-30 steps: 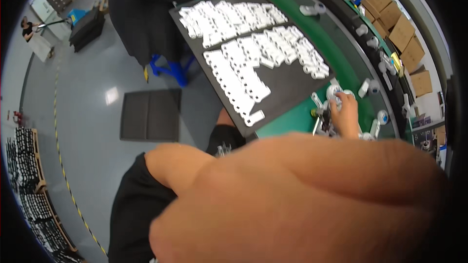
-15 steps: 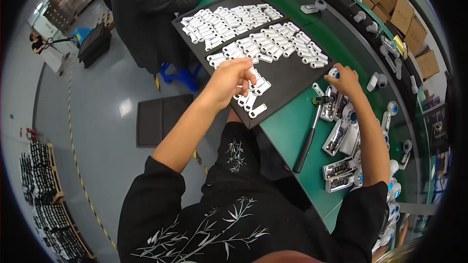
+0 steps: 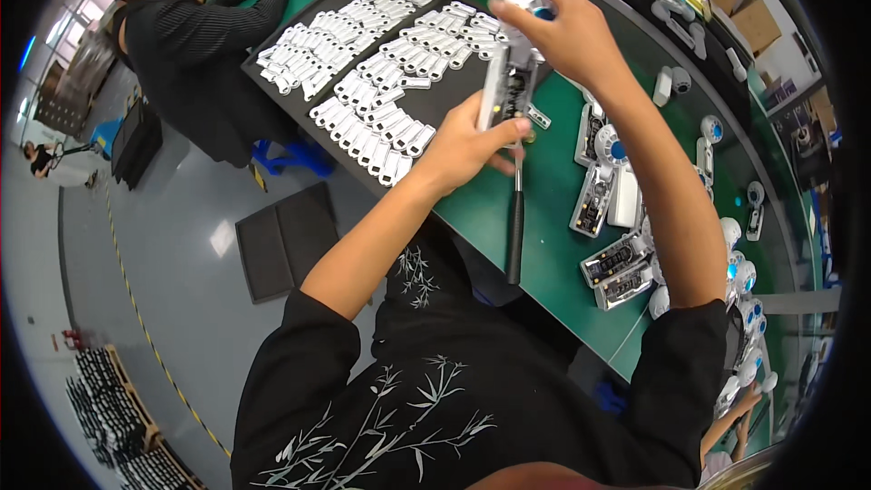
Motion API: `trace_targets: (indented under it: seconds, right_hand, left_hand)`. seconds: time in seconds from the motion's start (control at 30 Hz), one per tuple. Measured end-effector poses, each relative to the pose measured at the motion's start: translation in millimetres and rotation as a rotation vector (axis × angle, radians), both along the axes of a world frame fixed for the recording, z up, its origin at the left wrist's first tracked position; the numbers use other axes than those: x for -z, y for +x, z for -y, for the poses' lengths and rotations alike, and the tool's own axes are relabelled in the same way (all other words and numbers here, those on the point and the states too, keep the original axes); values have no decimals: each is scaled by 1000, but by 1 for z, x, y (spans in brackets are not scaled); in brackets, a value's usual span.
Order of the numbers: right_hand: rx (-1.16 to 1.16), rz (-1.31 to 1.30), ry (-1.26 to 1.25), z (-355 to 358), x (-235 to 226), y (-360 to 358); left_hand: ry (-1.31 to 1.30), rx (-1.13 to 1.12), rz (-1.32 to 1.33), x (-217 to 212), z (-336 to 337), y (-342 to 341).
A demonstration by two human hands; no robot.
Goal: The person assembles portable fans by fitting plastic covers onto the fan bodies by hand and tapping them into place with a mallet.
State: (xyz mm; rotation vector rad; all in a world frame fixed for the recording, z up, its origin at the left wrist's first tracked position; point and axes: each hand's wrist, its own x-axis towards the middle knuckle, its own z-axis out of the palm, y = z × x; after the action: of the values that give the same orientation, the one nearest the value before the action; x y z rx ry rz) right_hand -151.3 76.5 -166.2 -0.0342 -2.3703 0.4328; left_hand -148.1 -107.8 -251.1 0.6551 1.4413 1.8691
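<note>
A white handheld device (image 3: 508,82) with a round, blue-centred head is tilted up between my hands, its long body open and dark inner parts showing. My right hand (image 3: 581,36) grips the round head from above. Lower down, my left hand (image 3: 463,141) is closed around the body's bottom end. Beneath, a tool with a black handle (image 3: 515,240) and metal shaft lies on the green table; its head is mostly hidden. Right of it lie several similar open devices (image 3: 594,200). Rows of white cover pieces (image 3: 381,141) fill much of a black tray (image 3: 445,82) on the left.
A conveyor belt with more round-headed devices (image 3: 710,132) curves along the far right. At the upper left, a person in dark clothes (image 3: 190,63) works at the same table. A black tray (image 3: 281,240) lies on the floor; stacked black parts (image 3: 109,408) stand lower left.
My right hand has lifted the device off the table and brought it up and left. My left hand, empty before, now holds its lower end. The whole view has shifted.
</note>
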Motion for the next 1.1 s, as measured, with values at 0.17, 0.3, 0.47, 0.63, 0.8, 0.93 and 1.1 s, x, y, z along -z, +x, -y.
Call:
trace_targets:
  seconds: [0.17,0.3,0.47,0.63,0.8,0.93,1.1]
  right_hand:
    - [-158,335,-567,14,41,-22]
    - [-287,506,-154,50,115,-16]
    - [-360,589,-65,89,135,-11]
    - [-398,459,137,110,145,7]
    - [-354,351,254,95,147,20]
    - [-343,363,55,85,128,40]
    - [-408,374,-624,87,68,110]
  left_hand:
    - [135,-38,208,24,58,23]
    - [161,-310,231,46,123,39]
    - [204,-430,236,58,158,45]
    - [172,-485,220,66,169,60]
    - [159,-406,198,64,157,53]
    - [215,-433,134,60,148,54]
    - [202,-313,167,43,137,73]
